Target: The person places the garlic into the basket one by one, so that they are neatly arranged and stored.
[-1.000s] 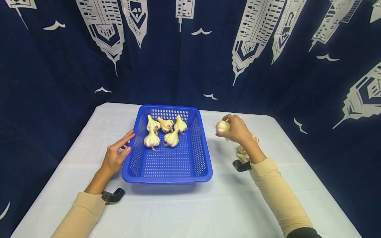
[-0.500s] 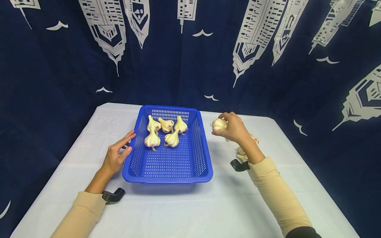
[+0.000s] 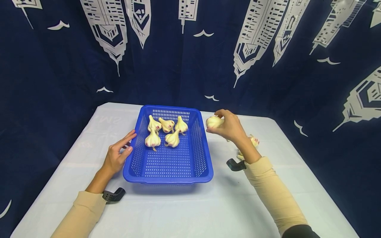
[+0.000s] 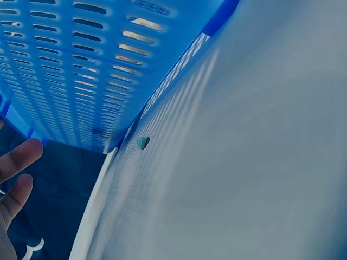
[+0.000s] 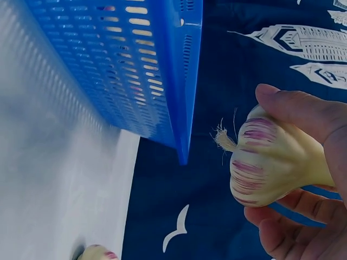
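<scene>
Against the basket [image 3: 168,180], left hand [image 3: 117,154] rests spread; right hand [image 3: 231,126] pinches garlic [image 3: 213,122]

Basket [image 3: 168,180] roomy from above at near end; bulbs [image 3: 172,139] crowd far half; right wall [image 3: 198,147] bars low sideways entry.

I can't count the loose garlic bulbs [image 3: 254,140] on the bench [image 3: 178,215], because the right arm [image 3: 275,190] partly covers them. My left wrist view crops the left hand [image 3: 115,158] and basket [image 3: 166,180]; a greenish speck [image 4: 142,143] there is too small to identify.
</scene>
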